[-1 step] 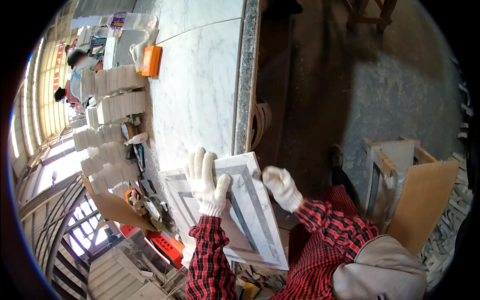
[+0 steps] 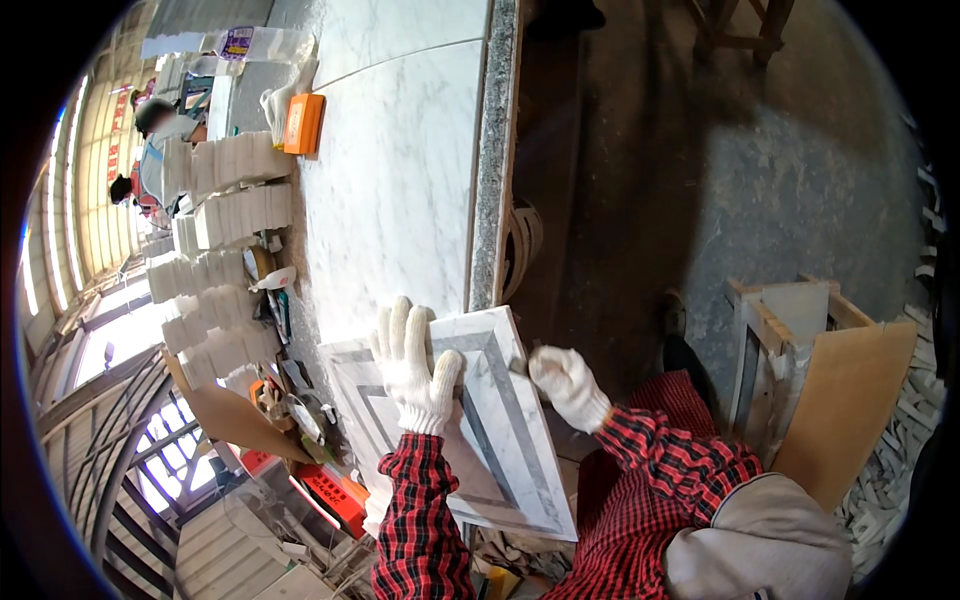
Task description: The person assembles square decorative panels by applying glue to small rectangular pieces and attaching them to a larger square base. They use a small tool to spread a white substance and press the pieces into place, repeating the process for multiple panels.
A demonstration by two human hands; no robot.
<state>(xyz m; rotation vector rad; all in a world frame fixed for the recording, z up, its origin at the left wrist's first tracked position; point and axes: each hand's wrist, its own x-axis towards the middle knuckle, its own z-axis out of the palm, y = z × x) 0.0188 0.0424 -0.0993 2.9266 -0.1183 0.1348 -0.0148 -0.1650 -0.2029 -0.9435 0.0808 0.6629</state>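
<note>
A square marble panel (image 2: pixel 525 450) with grey and white inlaid frames lies at the near end of the worktable, its right edge reaching past the table's side. My left hand (image 2: pixel 410 365), in a white knitted glove, rests flat on the panel with fingers stretched and thumb apart. Beside the panel's right edge is my right hand (image 2: pixel 567 385), also gloved, its fingers curled closed. Something small and dark shows between those fingertips and the edge; I cannot make out what it is.
The marble-topped table (image 2: pixel 395 170) stretches away from me. Along its left side stand stacks of white tile pieces (image 2: pixel 240 215), an orange box (image 2: pixel 303 123) and a plastic bottle (image 2: pixel 265 43). A wooden frame (image 2: pixel 770 330) and a brown board (image 2: pixel 845 400) stand on the right. Farther left, people work.
My right hand has shifted slightly toward me along the panel's right edge, fingers still curled. My left hand and the panel have hardly moved.
</note>
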